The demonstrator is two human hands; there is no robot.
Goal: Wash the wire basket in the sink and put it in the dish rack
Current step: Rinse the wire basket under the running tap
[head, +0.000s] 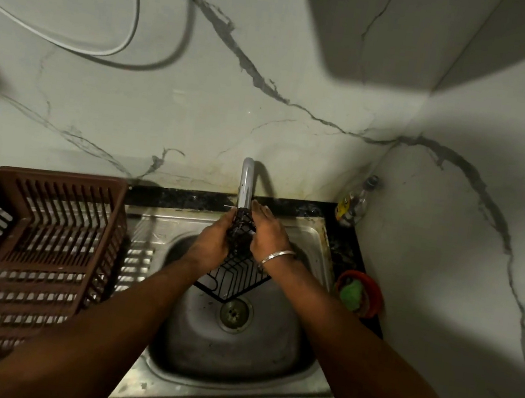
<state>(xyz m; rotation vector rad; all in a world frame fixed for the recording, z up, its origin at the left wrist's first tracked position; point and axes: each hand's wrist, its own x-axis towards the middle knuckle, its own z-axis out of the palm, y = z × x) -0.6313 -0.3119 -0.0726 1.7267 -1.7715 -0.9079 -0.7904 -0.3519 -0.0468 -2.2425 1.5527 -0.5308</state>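
Observation:
A black wire basket (234, 273) stands tilted on edge over the steel sink (292, 369), its top corner right under the chrome tap (246, 183). My left hand (212, 242) holds its left side near the top, fingers curled around the wires. On the right side my right hand (266, 232) lies against the basket with fingers fairly straight; a metal bangle sits on that wrist. The basket's upper part is hidden between my hands. The brown plastic dish rack (33, 252) stands on the drainboard to the left of the sink.
A red bowl (372, 293) holding a green scrubber sits on the dark counter right of the sink. A small clear bottle (354, 204) stands in the back corner. Marble walls close in behind and to the right. The sink drain (234, 313) lies below the basket.

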